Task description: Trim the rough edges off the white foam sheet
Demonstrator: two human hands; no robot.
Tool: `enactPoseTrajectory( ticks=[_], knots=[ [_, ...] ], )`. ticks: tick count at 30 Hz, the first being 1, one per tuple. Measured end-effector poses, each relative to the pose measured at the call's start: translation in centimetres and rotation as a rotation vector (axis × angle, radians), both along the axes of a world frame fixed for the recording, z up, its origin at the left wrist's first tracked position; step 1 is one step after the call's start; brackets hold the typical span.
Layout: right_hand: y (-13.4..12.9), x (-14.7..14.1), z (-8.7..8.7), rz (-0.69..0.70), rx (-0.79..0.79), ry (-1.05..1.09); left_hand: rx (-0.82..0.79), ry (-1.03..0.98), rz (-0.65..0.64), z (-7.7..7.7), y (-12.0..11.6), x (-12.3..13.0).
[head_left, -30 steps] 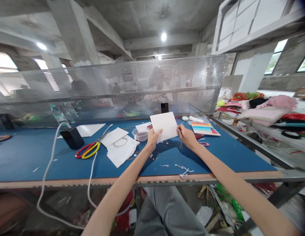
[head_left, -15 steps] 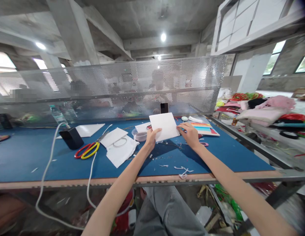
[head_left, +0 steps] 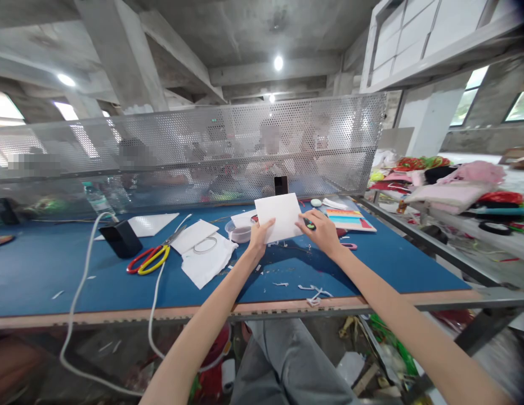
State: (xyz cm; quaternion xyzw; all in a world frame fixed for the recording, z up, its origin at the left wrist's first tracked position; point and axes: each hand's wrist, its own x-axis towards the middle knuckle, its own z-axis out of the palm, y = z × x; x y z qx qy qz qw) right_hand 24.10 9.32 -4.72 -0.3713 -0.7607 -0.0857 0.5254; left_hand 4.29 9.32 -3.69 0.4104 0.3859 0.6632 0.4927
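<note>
A blank white card [head_left: 279, 215] is held up over the blue table. My left hand [head_left: 258, 235] grips its lower left corner, thumb lying across the front and the other fingers behind. At the card's right edge, my right hand [head_left: 323, 232] is closed around a small dark object with a green part [head_left: 309, 224], mostly hidden by the fingers. The fingertips of this hand touch the card's edge. Behind the left hand stands a shallow round plastic tub [head_left: 238, 233]. A sheet with coloured stripes [head_left: 350, 220] lies beyond the right hand.
Red-and-yellow-handled scissors [head_left: 148, 260], white papers [head_left: 206, 261] and a black box [head_left: 120, 237] lie to the left. A white cable [head_left: 76, 304] hangs over the front edge. Paper scraps [head_left: 316, 295] litter the blue tabletop [head_left: 397, 264]. A perforated metal screen [head_left: 173, 152] runs along the back.
My right hand has moved slightly left, its fingers now against the card's right edge. The green part of the object in it has come into view. The left hand keeps its grip.
</note>
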Motion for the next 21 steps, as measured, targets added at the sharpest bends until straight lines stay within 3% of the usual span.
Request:
enactPoseTrajectory(
  ticks=[5,12,21],
  knots=[
    [0.1,0.3,0.0,-0.028,-0.001,-0.014,-0.026,-0.024,-0.018,0.2,-0.2,0.1],
    [0.0,0.2,0.2,-0.149,0.105,-0.217,-0.007,0.004,-0.077,0.6,-1.0,0.5],
    [-0.9,-1.5,0.0,-0.112,0.084,-0.271,-0.063,-0.017,0.178,0.6,-1.0,0.9]
  ],
)
